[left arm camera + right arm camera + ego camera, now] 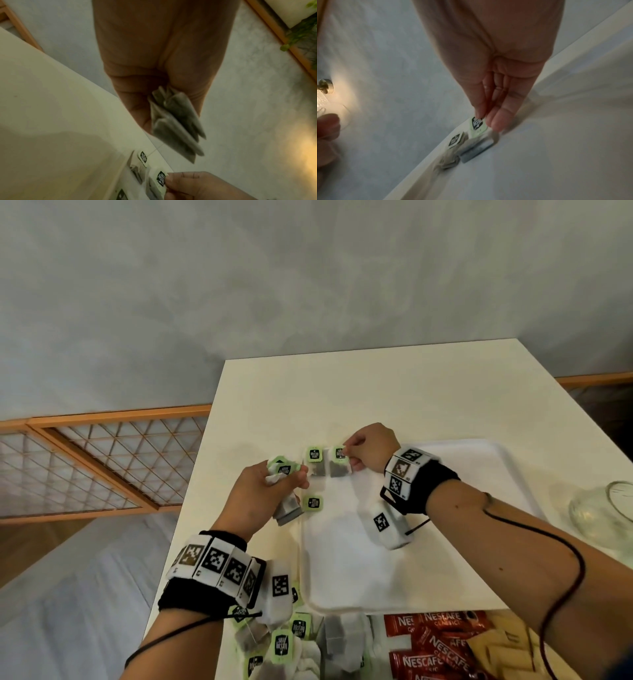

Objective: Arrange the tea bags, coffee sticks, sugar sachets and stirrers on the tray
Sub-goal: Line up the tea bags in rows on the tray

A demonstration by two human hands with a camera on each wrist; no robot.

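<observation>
A white tray (445,542) lies on the table. At its far left corner two tea bags with green tags sit side by side: one (315,462) lies free, and my right hand (368,451) pinches the green tag of the other (339,463). The right wrist view shows that tag (477,123) between thumb and forefinger. A third green tag (313,504) lies by the tray's left rim. My left hand (270,491) grips a bunch of tea bags (178,125) just left of the tray. Loose tea bags (291,642), red coffee sticks (435,642) and pale sachets (496,645) lie near me.
A clear glass jar (603,515) lies on its side at the right of the tray. The cream table (376,388) ends at a left edge beside my left hand, with floor and a wooden lattice frame (102,460) beyond.
</observation>
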